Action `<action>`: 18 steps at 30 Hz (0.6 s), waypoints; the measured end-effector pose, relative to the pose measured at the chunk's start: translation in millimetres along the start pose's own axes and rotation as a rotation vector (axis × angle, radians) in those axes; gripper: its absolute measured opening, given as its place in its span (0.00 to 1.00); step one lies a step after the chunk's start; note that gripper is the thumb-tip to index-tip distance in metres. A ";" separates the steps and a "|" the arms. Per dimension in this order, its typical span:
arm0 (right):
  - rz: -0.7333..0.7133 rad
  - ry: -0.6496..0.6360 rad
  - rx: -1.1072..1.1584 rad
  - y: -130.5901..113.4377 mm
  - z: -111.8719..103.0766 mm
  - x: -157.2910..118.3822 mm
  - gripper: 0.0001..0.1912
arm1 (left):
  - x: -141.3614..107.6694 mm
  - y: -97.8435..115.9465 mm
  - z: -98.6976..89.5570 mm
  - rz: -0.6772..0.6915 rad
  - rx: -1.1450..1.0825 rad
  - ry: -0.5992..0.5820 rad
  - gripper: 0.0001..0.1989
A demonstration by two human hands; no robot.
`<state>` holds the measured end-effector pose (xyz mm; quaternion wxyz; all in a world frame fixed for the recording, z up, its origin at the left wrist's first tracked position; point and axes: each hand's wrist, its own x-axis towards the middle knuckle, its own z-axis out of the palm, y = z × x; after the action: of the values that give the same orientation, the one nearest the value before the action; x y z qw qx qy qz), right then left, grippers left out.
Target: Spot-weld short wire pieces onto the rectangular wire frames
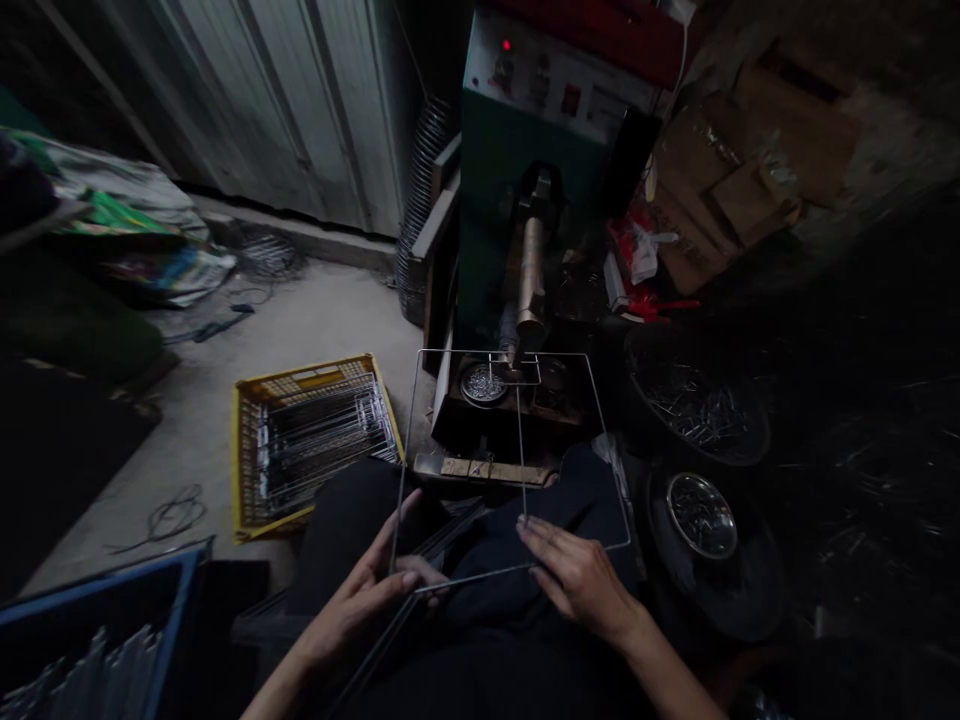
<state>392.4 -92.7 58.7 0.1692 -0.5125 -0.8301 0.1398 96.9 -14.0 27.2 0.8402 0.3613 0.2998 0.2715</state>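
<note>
A thin rectangular wire frame [520,450] stretches from above my lap to the machine, with a rod down its middle. Its far edge, with a smaller wire loop, lies by the tip of the machine's metal arm [531,270]. My left hand [367,595] holds the near left corner, thumb on top and index finger along the side wire. Fingers bent, my right hand [577,575] grips the near end of the middle rod where it meets the near wire. Below the arm sits a round dish [484,384] of small shiny metal pieces.
A yellow crate [238,460] of wire pieces stands on the floor to the left. At lower left is a blue crate [176,620] with metal parts. On the right are a basin [697,400] of wire bits and a metal bowl [701,515]. Cardboard [720,190] leans behind.
</note>
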 end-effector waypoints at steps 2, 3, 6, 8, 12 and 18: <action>-0.005 0.006 -0.005 1.9 0.5 2.3 0.30 | 2.8 -0.4 -3.9 0.007 -0.004 -0.007 0.44; -0.007 0.007 -0.007 3.1 0.9 3.4 0.30 | 4.1 -0.6 -5.8 0.009 -0.006 -0.008 0.44; -0.004 0.010 -0.008 6.5 2.2 6.4 0.30 | 7.9 -0.6 -10.3 0.015 0.019 -0.004 0.43; -0.002 0.017 -0.008 8.4 2.3 8.9 0.31 | 10.3 0.5 -11.7 0.025 0.039 -0.012 0.43; -0.012 0.050 -0.004 10.6 -0.1 15.2 0.31 | 15.2 4.9 -11.5 0.065 0.059 -0.025 0.45; -0.002 0.065 -0.003 12.9 -2.8 23.3 0.31 | 22.7 11.8 -11.2 0.067 0.039 -0.047 0.46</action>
<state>394.2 -66.0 59.2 0.1954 -0.5163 -0.8249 0.1216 101.5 13.2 23.1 0.8304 0.3936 0.2727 0.2849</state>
